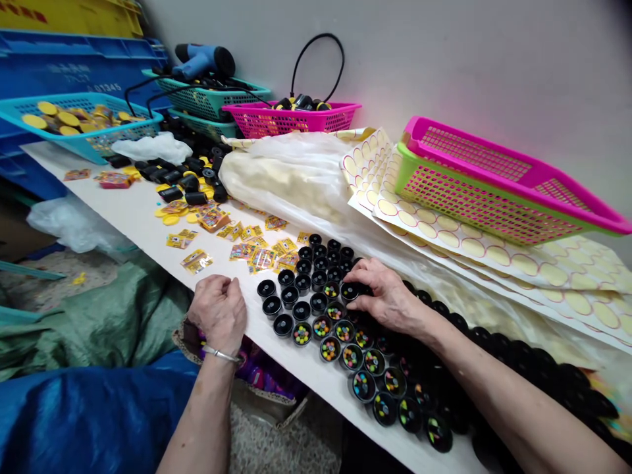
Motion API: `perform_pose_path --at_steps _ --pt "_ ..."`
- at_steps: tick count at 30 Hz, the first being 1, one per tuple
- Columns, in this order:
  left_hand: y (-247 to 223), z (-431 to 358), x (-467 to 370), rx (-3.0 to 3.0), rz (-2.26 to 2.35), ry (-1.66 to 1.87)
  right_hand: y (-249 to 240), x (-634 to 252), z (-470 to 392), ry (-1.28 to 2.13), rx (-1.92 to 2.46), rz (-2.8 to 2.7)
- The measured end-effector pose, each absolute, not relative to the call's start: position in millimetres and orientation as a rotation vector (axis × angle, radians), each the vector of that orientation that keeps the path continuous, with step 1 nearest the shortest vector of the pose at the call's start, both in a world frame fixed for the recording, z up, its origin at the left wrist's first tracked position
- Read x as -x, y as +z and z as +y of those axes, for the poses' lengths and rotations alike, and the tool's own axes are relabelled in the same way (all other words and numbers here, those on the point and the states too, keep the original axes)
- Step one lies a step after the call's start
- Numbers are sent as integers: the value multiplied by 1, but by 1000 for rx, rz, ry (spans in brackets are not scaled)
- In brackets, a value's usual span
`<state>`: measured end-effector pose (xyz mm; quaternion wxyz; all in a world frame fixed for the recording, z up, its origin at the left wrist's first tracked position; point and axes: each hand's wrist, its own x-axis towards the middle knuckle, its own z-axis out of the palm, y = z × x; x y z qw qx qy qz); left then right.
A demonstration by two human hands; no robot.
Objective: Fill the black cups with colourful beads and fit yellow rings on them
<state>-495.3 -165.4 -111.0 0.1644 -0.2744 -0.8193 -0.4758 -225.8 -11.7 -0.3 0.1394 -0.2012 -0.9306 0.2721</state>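
Note:
My right hand (382, 293) grips a small round black cup (349, 291) between thumb and fingers, among rows of similar cups. Several nearer cups (330, 349) hold small colourful beads or candies, while others (283, 324) to the left look bare inside. At the table's front edge, my left hand (218, 315) is curled closed, with a bracelet at its wrist. Whatever its fingers may hold is hidden. Small yellow printed packets (263, 259) lie scattered beyond the cups and near my left hand.
Black cylinders (172, 176) and yellow discs (170, 219) are heaped at the far left of the table (224, 263). Baskets (296, 122) stand along the wall, one with a blue heat gun (205, 60) on top. Sticker sheets (434, 227) lie under a pink-and-green basket (494, 191). An open carton (266, 398) sits below.

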Motion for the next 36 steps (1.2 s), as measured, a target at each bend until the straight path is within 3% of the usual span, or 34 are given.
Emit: perform_pose_path --at_steps 16,28,36 --pt "-115 -166 500 752 -2384 -1537 9 231 -10 627 539 -2839" --pt "-128 -168 508 783 -2334 -1552 21 278 -22 -26 720 -3141" --pt "-125 -168 510 758 -2408 -1581 27 269 -15 90 747 -3137"
